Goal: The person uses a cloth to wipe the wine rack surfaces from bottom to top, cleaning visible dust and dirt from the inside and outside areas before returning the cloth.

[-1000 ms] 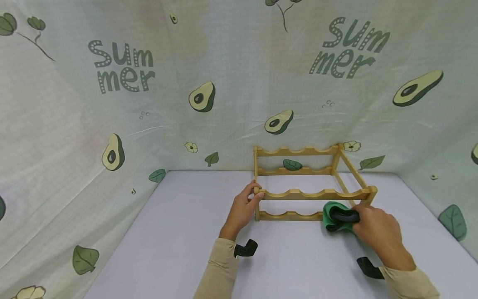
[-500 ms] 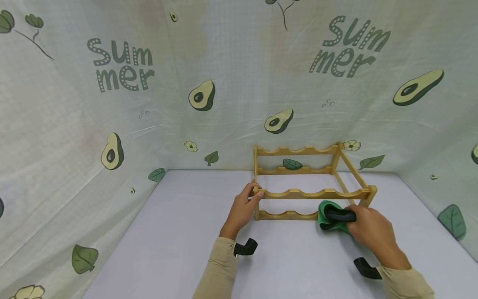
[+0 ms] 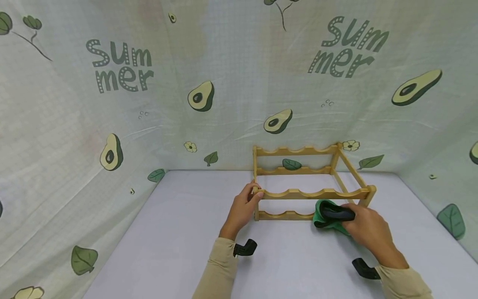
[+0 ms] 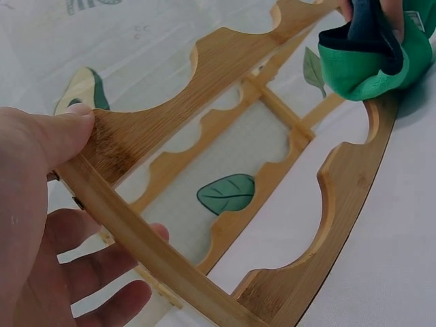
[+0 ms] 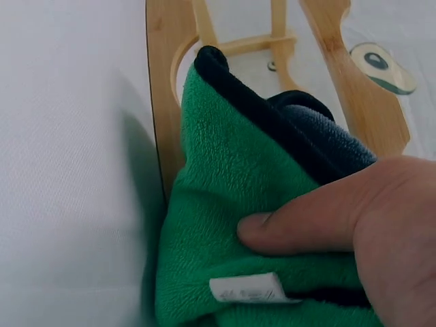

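Observation:
A wooden bottle rack (image 3: pixel 294 194) with wavy, scalloped rails stands at the back of the white table. My left hand (image 3: pixel 240 211) grips its front left corner, thumb on the upper rail and fingers round behind the post. In my right hand (image 3: pixel 369 228) is a folded green cloth (image 3: pixel 323 220) with a dark grey inner side and black edging. The cloth lies against the lower front rail (image 4: pixel 354 177), covering its right part. In the right wrist view my thumb presses on the cloth (image 5: pixel 231 157) near a small white label (image 5: pixel 248 287).
The white table (image 3: pixel 179 232) runs up to a pale fabric backdrop (image 3: pixel 231 62) printed with avocados, leaves and "summer" lettering. This cloth also hangs along both sides. Black camera mounts (image 3: pixel 245 248) stick out from both wrists.
My right hand has slid the green cloth a little to the left along the lower front rail. The left hand and the rack have stayed in place.

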Available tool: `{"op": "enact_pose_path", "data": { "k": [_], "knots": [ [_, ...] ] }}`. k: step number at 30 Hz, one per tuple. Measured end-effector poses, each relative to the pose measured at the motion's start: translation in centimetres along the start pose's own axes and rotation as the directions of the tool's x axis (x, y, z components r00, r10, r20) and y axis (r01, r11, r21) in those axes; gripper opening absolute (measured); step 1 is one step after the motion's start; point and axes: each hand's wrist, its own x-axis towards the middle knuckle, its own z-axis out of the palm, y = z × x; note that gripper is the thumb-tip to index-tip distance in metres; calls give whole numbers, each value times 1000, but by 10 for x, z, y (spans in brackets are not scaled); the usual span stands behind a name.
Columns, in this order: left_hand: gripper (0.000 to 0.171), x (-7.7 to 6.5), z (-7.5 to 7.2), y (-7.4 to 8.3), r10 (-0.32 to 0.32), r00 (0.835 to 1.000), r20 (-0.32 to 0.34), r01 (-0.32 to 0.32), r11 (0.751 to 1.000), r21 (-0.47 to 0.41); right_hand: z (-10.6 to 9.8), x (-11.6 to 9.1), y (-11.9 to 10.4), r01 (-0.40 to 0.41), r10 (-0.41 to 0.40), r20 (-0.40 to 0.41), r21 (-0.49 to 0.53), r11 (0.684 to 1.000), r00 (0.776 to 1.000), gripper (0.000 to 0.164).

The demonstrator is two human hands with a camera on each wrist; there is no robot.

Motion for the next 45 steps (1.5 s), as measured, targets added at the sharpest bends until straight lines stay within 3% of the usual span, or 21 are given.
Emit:
{"op": "enact_pose_path", "data": {
  "k": [14, 28, 35, 42, 45],
  "knots": [
    [40, 0, 1, -1, -9, 1000, -3, 9, 1000, -1, 5, -1, 5, 80, -77, -71, 43, 996, 994, 32],
    [26, 0, 1, 1, -10, 1000, -21, 10, 1000, -17, 8, 0, 1, 105, -100, -80, 72, 992, 992, 31],
    [38, 0, 2, 1, -13, 1000, -17, 13, 1000, -14, 8, -1, -4, 94, -89, -54, 99, 991, 995, 35],
    [27, 0, 2, 1, -7, 999, -31, 7, 1000, -13, 15, -1, -14, 110, -105, -51, 114, 987, 993, 30],
    [27, 0, 2, 1, -12, 999, -34, 12, 1000, -21, 25, -2, -24, 161, -155, -58, 127, 979, 986, 28]
  ]
}}
